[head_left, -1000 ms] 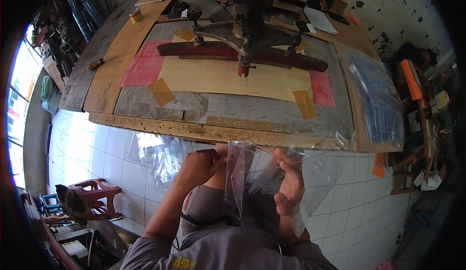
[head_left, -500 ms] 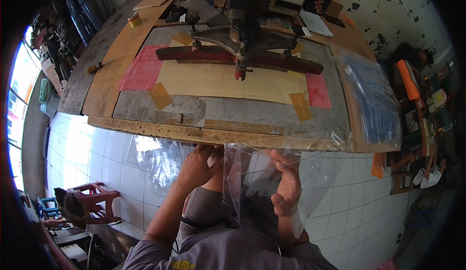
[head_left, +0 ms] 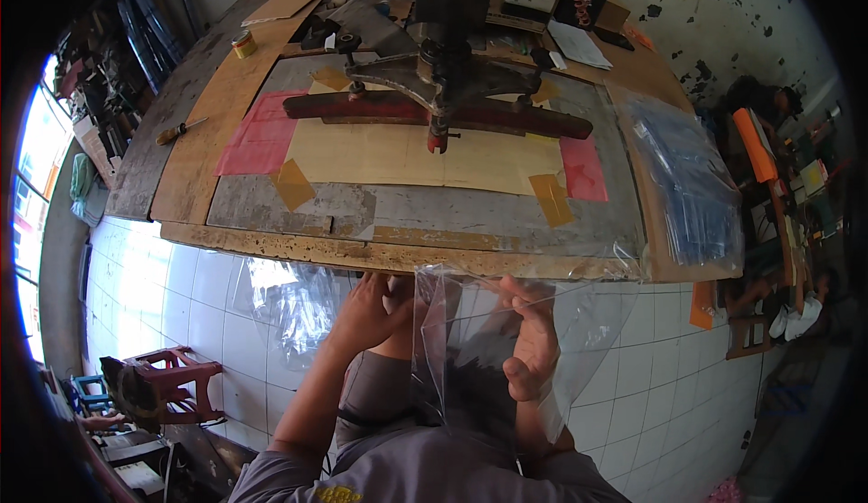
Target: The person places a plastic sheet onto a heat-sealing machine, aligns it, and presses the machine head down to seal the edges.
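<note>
A thin clear plastic sheet (head_left: 588, 322) hangs over the table's near edge, with a folded flap (head_left: 432, 358) beside my knees. My right hand (head_left: 532, 345) is against the sheet, palm turned inward, thumb held apart from the stretched fingers; the film partly covers its wrist. At the edge, left of the flap, my left hand (head_left: 366, 317) has its fingers bent; their tips, and whatever they grip, are hidden. More crumpled clear plastic (head_left: 294, 308) hangs to the left of that hand.
A heavy metal press with a dark red bar (head_left: 434, 114) stands over a cream sheet (head_left: 389, 161) taped on the grey worktop. Clear plastic pieces (head_left: 692, 191) are stacked at right. A screwdriver (head_left: 181, 130) and small tin (head_left: 244, 44) lie at left; a red stool (head_left: 176, 385) stands below.
The view has shifted slightly, so the table and press sit a little further left. Both hands and the plastic sheet stay nearly in place.
</note>
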A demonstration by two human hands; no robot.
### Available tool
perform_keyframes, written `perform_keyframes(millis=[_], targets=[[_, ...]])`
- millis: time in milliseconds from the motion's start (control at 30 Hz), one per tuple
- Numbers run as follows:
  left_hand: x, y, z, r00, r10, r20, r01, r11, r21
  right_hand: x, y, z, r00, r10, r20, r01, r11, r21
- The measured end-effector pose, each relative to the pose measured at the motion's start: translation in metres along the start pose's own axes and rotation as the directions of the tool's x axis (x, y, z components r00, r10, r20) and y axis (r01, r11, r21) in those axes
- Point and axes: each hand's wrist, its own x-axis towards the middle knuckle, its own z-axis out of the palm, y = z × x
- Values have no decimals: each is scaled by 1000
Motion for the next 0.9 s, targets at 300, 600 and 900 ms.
perform_keyframes(millis=[300, 600, 900], targets=[[4, 38, -54, 744, -270, 612, 353, 936, -16, -4, 6, -12, 996, 66, 66, -81, 962, 259], [24, 102, -45, 951, 209, -229, -296, 826, -479, -10, 2, 13, 940, 160, 301, -311, 766, 563], [22, 128, -10, 983, 163, -87, -163, 541, -825, -16, -4, 21, 939, 144, 312, -264, 884, 386]])
